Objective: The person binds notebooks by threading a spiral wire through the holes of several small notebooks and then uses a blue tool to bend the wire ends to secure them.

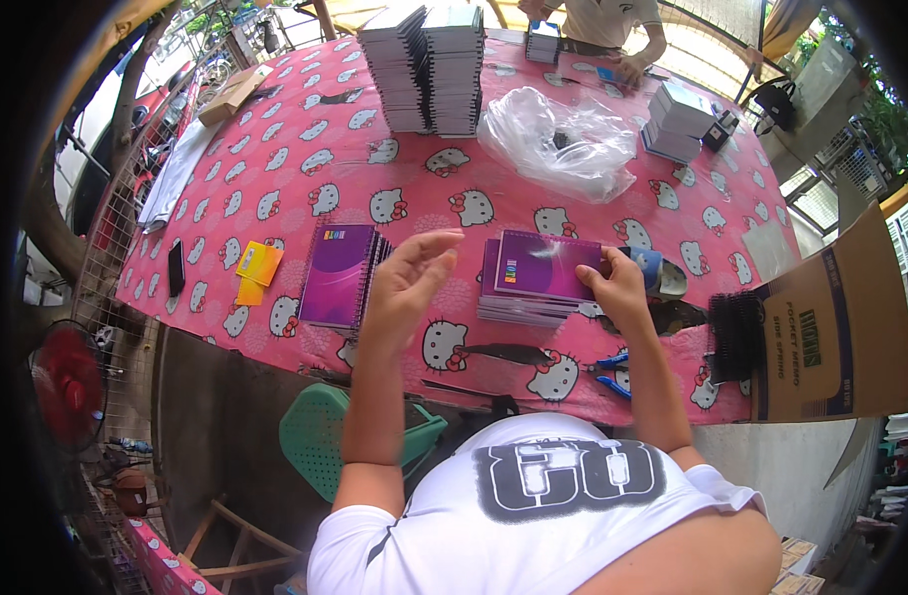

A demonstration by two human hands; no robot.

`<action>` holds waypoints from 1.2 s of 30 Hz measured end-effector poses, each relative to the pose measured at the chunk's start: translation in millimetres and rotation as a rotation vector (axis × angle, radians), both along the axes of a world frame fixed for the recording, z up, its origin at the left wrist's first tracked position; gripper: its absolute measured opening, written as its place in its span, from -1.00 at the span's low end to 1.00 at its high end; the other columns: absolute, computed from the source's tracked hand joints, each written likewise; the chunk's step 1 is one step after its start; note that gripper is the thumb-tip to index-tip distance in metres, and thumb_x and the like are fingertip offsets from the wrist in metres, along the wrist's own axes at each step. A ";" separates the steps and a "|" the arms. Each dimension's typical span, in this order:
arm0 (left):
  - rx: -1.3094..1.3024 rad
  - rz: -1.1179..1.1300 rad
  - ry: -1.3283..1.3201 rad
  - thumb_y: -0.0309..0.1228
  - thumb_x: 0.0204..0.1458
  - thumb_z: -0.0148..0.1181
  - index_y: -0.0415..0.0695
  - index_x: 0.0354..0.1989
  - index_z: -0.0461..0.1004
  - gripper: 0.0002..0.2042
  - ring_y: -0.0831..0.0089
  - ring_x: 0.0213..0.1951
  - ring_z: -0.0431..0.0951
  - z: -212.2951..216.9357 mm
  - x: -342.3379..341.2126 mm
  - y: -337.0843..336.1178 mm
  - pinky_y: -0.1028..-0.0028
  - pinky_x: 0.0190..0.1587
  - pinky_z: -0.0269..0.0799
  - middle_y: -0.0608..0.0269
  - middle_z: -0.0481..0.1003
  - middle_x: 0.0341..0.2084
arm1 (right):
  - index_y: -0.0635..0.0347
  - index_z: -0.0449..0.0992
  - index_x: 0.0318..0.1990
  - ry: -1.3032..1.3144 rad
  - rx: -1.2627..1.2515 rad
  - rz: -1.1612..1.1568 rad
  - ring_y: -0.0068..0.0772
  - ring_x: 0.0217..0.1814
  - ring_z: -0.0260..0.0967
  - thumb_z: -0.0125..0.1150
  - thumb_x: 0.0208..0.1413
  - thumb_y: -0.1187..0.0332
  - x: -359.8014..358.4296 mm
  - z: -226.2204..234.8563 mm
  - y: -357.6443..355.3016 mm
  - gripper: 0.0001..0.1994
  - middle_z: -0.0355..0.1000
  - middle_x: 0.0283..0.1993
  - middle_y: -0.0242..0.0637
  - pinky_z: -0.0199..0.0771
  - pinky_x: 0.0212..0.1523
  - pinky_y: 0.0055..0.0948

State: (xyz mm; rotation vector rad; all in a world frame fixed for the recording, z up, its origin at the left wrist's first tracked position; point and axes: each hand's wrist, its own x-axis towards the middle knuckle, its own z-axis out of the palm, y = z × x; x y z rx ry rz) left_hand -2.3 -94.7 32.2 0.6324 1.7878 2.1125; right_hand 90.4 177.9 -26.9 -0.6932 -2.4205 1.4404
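Observation:
My right hand (pixel 618 290) grips the right edge of a purple-covered notebook (pixel 545 264), thumb on its cover. That notebook lies over a short pile of similar notebooks (pixel 518 311), whose pale page edges show at the front. My left hand (pixel 419 266) is raised to the left of it, empty, with the fingers loosely stretched and the thumb apart. Left of that hand stands a stack of purple spiral-bound notebooks (pixel 337 276), black coils along its right side. Blue-handled pliers (pixel 612 377) lie near the table edge, below my right hand.
Tall spiral-notebook stacks (pixel 414 79), a crumpled clear plastic bag (pixel 563 144) and another pile (pixel 675 124) occupy the far side. A co-worker (pixel 612 30) sits opposite. Black binding coils (pixel 734 335) rest by a cardboard box (pixel 831 327) at right. A phone (pixel 176 268) and yellow packets (pixel 259 262) lie left.

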 end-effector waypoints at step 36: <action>-0.461 0.254 0.832 -0.34 -0.22 0.42 0.06 -0.44 0.63 -0.87 0.53 -0.35 0.40 -17.9 24.6 124.4 0.37 -0.05 0.04 0.58 0.56 -0.48 | 0.29 0.52 -0.35 -0.502 0.723 -0.531 0.03 -0.20 0.46 0.41 -0.16 0.23 155.3 -84.8 182.0 -0.68 0.48 -0.32 -0.04 0.43 -0.19 -0.10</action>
